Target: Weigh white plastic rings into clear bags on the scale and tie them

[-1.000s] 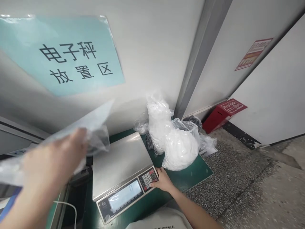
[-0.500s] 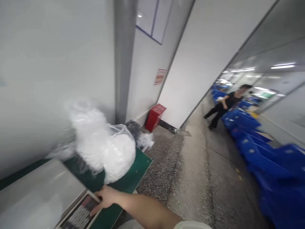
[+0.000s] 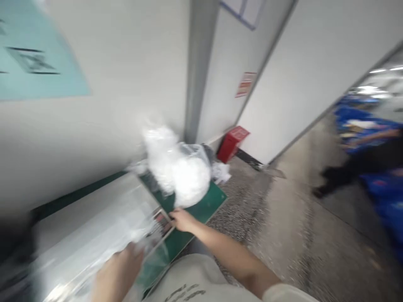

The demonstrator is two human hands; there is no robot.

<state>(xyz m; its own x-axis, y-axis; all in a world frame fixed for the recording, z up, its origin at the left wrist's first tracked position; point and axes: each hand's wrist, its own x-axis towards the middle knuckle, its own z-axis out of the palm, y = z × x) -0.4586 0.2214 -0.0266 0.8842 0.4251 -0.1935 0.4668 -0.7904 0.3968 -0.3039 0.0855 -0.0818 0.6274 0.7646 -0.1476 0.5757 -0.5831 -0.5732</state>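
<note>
A long, grey, flat-topped case (image 3: 94, 209) lies on a green tabletop (image 3: 217, 197), a dark printed panel (image 3: 163, 222) set into its near right end. At that end's corner, my right hand (image 3: 182, 219) grips the frame edge with its fingers curled over. My left hand (image 3: 119, 270), smeared by motion, is closed in front of the case. Clear plastic film (image 3: 157, 256) trails from it over the case and the tabletop edge. Just beyond my right hand sits a clear bag of white material (image 3: 191, 180), against a taller bundle of white plastic (image 3: 160, 151).
Behind the table rises a white wall with a grey post (image 3: 201, 71) and a blue-green sheet (image 3: 40, 63). A red box (image 3: 232, 144) stands on the floor by the wall. A co-worker's dark-clothed leg (image 3: 352, 165) and blue bins (image 3: 384, 205) are at the right.
My view has swung left, so the table and wall appear farther right. My left hand has come into view with clear film. My right hand stays at the case's corner. The co-worker appears nearer.
</note>
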